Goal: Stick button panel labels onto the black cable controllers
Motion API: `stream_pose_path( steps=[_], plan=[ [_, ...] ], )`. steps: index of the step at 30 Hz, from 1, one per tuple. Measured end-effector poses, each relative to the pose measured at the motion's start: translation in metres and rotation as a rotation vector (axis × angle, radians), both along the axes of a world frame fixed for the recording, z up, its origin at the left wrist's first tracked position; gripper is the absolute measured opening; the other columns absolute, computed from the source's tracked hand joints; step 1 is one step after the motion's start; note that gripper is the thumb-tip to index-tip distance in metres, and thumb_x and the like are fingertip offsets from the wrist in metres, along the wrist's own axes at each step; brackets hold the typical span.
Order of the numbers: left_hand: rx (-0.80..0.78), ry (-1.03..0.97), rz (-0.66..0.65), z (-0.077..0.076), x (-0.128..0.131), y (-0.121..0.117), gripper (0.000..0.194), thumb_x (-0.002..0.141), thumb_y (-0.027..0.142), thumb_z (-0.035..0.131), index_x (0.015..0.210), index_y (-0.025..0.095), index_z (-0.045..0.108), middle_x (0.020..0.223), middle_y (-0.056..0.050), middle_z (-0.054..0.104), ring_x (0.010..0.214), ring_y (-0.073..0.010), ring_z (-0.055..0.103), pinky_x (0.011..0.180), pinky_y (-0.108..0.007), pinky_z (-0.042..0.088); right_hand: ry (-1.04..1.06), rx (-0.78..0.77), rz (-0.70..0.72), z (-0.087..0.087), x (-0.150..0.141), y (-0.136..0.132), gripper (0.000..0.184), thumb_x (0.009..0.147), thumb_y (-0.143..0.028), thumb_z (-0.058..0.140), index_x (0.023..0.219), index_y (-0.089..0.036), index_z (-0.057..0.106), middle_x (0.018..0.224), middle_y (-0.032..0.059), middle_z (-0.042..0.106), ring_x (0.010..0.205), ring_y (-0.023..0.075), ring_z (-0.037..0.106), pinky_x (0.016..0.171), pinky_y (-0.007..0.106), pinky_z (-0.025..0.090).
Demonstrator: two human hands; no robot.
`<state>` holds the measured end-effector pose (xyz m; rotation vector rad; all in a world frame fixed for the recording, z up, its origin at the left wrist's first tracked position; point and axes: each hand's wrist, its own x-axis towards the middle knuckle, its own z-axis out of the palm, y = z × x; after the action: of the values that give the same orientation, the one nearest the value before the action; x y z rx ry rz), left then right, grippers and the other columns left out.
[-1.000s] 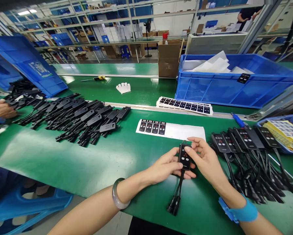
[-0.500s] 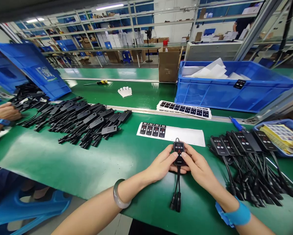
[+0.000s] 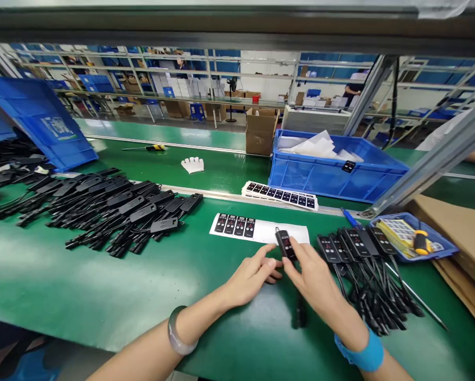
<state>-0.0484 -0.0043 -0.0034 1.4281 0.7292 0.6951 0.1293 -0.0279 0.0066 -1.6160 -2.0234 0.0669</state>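
Between the thumb and fingers of my right hand (image 3: 314, 267) is a black controller box (image 3: 285, 244) with a labelled face and a small loop on top. Its cable ends hang below, blurred. My left hand (image 3: 255, 272) is just left of the box, fingers apart and holding nothing. Behind the hands lies a white label sheet (image 3: 265, 230) with black stickers on its left part. To my right is a pile of labelled controllers (image 3: 356, 243) with cables toward me. A larger heap of controllers without visible labels (image 3: 142, 211) spreads over the left side.
Beyond the label sheet are stacked sticker sheets (image 3: 279, 194) and a blue bin (image 3: 336, 169) holding white paper. A white glove (image 3: 192, 165) and a screwdriver (image 3: 155, 147) lie further back. At right sit a blue tray (image 3: 439, 251), a metal rod (image 3: 418, 299) and cardboard (image 3: 463, 238).
My left hand has let go of the controller and drawn slightly left. My right hand now holds it alone, tilted. The view has shifted to the right.
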Motion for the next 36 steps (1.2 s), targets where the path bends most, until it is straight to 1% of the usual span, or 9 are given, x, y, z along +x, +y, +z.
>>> stream_pose_path(
  steps=[2, 5, 7, 10, 15, 21, 28, 32, 36],
  plan=[
    [0.316, 0.197, 0.069, 0.003, -0.006, 0.002, 0.042, 0.090, 0.039, 0.045, 0.129, 0.024, 0.046, 0.111, -0.010, 0.062, 0.095, -0.0224, 0.060, 0.087, -0.039, 0.047, -0.193, 0.056, -0.172, 0.012, 0.018, 0.002, 0.039, 0.087, -0.029, 0.046, 0.121, -0.010, 0.054, 0.091, 0.0137, 0.060, 0.080, 0.0269, 0.061, 0.071, 0.038, 0.052],
    [0.627, 0.452, 0.155, 0.007, -0.014, 0.009, 0.034, 0.086, 0.025, 0.048, 0.119, 0.022, 0.056, 0.114, -0.012, 0.060, 0.105, -0.0274, 0.055, 0.094, -0.043, 0.041, -0.518, -0.046, -0.382, 0.028, 0.044, 0.002, 0.026, 0.084, -0.024, 0.050, 0.097, -0.006, 0.063, 0.080, 0.0155, 0.060, 0.073, 0.0300, 0.062, 0.064, 0.039, 0.050],
    [0.697, 0.646, 0.230, 0.007, -0.019, 0.016, 0.039, 0.083, 0.012, 0.045, 0.119, 0.017, 0.056, 0.121, -0.016, 0.056, 0.115, -0.0310, 0.050, 0.099, -0.046, 0.037, -0.684, -0.120, -0.456, 0.034, 0.054, 0.002, 0.020, 0.082, -0.020, 0.050, 0.085, -0.006, 0.065, 0.076, 0.0162, 0.060, 0.072, 0.0331, 0.062, 0.061, 0.040, 0.048],
    [0.679, 0.846, 0.372, 0.005, -0.026, 0.026, 0.048, 0.079, 0.000, 0.034, 0.125, 0.003, 0.050, 0.132, -0.028, 0.045, 0.128, -0.0371, 0.038, 0.105, -0.054, 0.024, -0.737, -0.107, -0.434, 0.037, 0.049, 0.011, 0.021, 0.082, -0.018, 0.050, 0.090, -0.008, 0.067, 0.082, 0.0176, 0.061, 0.078, 0.0359, 0.062, 0.061, 0.041, 0.045],
    [0.660, 0.976, 0.443, 0.000, -0.034, 0.033, 0.045, 0.082, 0.001, 0.028, 0.120, -0.002, 0.053, 0.129, -0.033, 0.046, 0.128, -0.0397, 0.038, 0.103, -0.059, 0.023, -0.269, -0.118, -0.045, 0.018, -0.004, 0.065, 0.025, 0.085, -0.016, 0.047, 0.098, -0.014, 0.068, 0.089, 0.0126, 0.062, 0.083, 0.0266, 0.061, 0.070, 0.035, 0.046],
    [0.713, 1.118, 0.471, 0.000, -0.031, 0.034, 0.036, 0.084, 0.004, 0.032, 0.105, 0.004, 0.062, 0.112, -0.028, 0.059, 0.113, -0.0365, 0.052, 0.097, -0.057, 0.032, 0.010, -0.020, 0.050, -0.020, -0.055, 0.115, 0.019, 0.084, -0.020, 0.051, 0.094, -0.012, 0.066, 0.093, 0.0126, 0.060, 0.092, 0.0251, 0.058, 0.083, 0.036, 0.046],
    [0.731, 1.269, 0.507, 0.012, -0.038, 0.041, 0.027, 0.085, 0.007, 0.040, 0.096, 0.014, 0.063, 0.094, -0.013, 0.063, 0.093, -0.0244, 0.059, 0.087, -0.039, 0.041, 0.315, 0.106, 0.156, -0.003, -0.041, 0.072, 0.018, 0.090, -0.032, 0.045, 0.082, -0.021, 0.056, 0.092, 0.0064, 0.057, 0.086, 0.0203, 0.056, 0.072, 0.032, 0.047],
    [0.642, 1.414, 0.764, 0.033, -0.081, 0.059, 0.036, 0.085, 0.004, 0.032, 0.112, 0.011, 0.055, 0.106, -0.018, 0.058, 0.101, -0.0280, 0.053, 0.081, -0.037, 0.042, 0.565, 0.070, 0.108, 0.007, -0.021, 0.036, 0.017, 0.090, -0.038, 0.048, 0.086, -0.023, 0.055, 0.085, 0.0021, 0.057, 0.078, 0.0173, 0.054, 0.070, 0.029, 0.044],
    [0.479, 1.538, 0.998, 0.041, -0.133, 0.073, 0.032, 0.083, 0.003, 0.031, 0.101, 0.003, 0.057, 0.107, -0.026, 0.054, 0.105, -0.0365, 0.052, 0.080, -0.044, 0.042, 0.738, -0.009, -0.010, -0.004, -0.005, 0.018, 0.022, 0.088, -0.044, 0.049, 0.086, -0.023, 0.054, 0.081, 0.0009, 0.056, 0.073, 0.0170, 0.055, 0.068, 0.030, 0.043]
  ],
)
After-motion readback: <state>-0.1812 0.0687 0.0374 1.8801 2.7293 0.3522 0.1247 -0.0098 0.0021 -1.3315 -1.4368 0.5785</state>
